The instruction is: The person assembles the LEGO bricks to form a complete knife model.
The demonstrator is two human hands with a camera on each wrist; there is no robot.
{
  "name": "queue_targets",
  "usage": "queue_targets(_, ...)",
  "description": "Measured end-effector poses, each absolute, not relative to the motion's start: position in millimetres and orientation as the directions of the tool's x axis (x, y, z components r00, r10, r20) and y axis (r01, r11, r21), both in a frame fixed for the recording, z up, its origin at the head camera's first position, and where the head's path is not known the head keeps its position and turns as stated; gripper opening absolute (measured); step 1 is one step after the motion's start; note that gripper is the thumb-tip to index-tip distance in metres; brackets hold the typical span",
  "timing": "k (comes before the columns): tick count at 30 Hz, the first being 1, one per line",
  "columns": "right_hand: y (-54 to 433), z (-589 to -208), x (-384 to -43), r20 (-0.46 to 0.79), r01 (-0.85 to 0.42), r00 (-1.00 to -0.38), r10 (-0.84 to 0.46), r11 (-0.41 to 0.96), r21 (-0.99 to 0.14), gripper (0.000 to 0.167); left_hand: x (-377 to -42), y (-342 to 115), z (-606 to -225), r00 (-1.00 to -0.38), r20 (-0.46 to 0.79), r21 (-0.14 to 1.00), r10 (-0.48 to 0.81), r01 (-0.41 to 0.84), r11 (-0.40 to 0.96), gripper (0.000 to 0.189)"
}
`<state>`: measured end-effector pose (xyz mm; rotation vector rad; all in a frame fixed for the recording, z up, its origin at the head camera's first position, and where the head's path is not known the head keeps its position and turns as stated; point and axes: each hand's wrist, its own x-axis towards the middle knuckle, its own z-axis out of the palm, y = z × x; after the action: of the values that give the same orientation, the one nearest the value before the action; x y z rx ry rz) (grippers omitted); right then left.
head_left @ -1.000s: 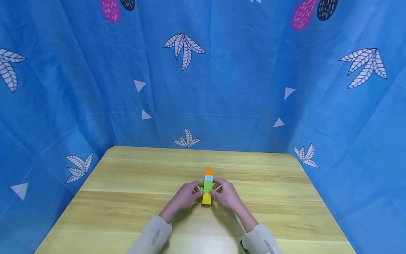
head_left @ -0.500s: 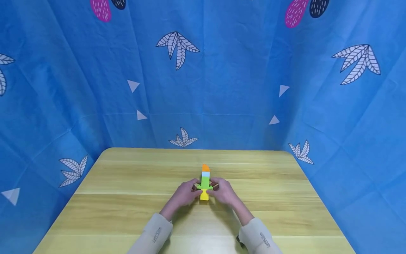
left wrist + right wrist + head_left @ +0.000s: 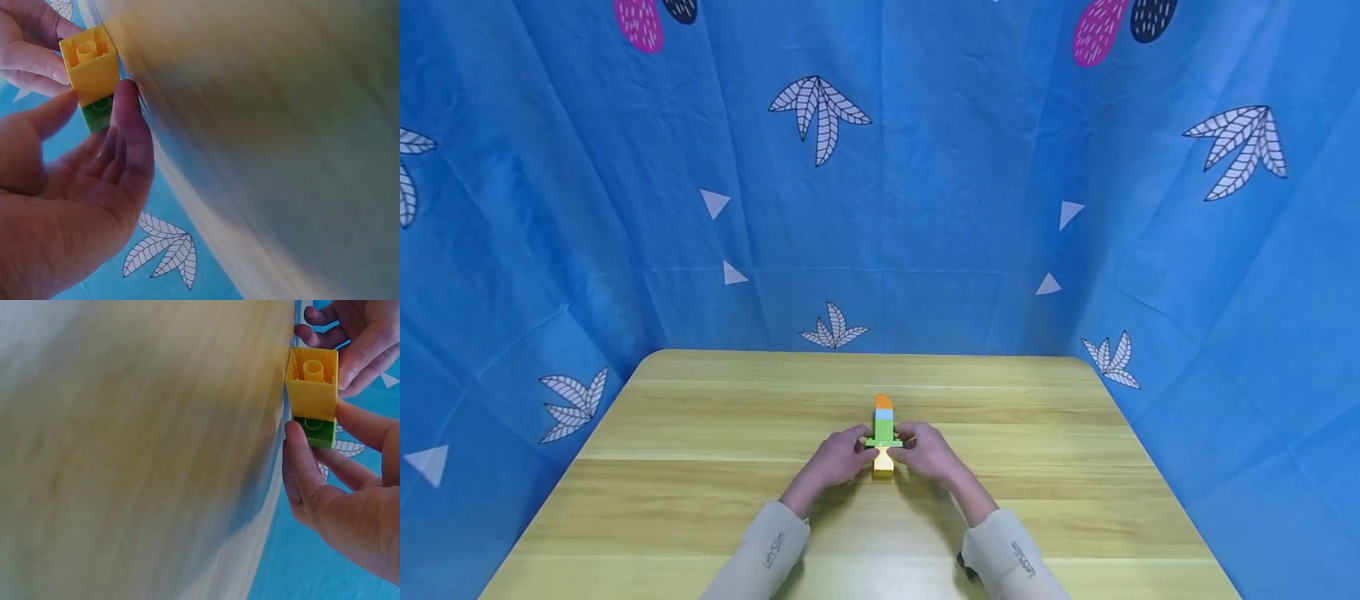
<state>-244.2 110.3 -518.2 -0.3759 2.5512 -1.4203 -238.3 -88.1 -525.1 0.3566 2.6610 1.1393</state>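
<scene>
A stack of toy building blocks is held between both hands in the middle of the head view. Its yellow block [image 3: 883,467] is at the near end, followed by a thin green crosspiece [image 3: 884,443], a green block [image 3: 884,429], a light blue block [image 3: 884,414] and a curved orange block [image 3: 884,402] at the far end. My left hand [image 3: 838,457] pinches the stack from the left, thumb against the yellow block. From the right, my right hand [image 3: 927,453] pinches it the same way. Both wrist views show the hollow underside of the yellow block [image 3: 312,394]; the blocks beyond the green are hidden there.
A wooden table [image 3: 700,417] lies under the hands. Blue curtain [image 3: 955,192] with leaf and triangle prints surrounds its back and sides. Pale sleeves [image 3: 760,546] cover both forearms, and a small dark object shows beside the right cuff.
The stack has straightened from a slight slant, and its crosspiece shows more fully. Over the last half second its orange end has dipped a little. Both hands keep their hold; the head view shifted slightly.
</scene>
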Motion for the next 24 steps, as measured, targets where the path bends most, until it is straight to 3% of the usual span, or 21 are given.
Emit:
queue_targets(13,111.2,-523.0,-247.8,-0.074,-0.130,-0.930,-0.359,0.511,-0.849,0.033,-236.2,-87.4,-521.9,-0.939,-0.142,0.709,0.312,0.124,0.695,0.039)
queue_targets(24,111.3,-519.1,-246.5,-0.092,-0.119,-0.928,-0.361,0.522,-0.845,0.032,-238.7,-87.6,-523.1,-0.933,-0.150,0.703,0.327,0.132,0.699,0.035)
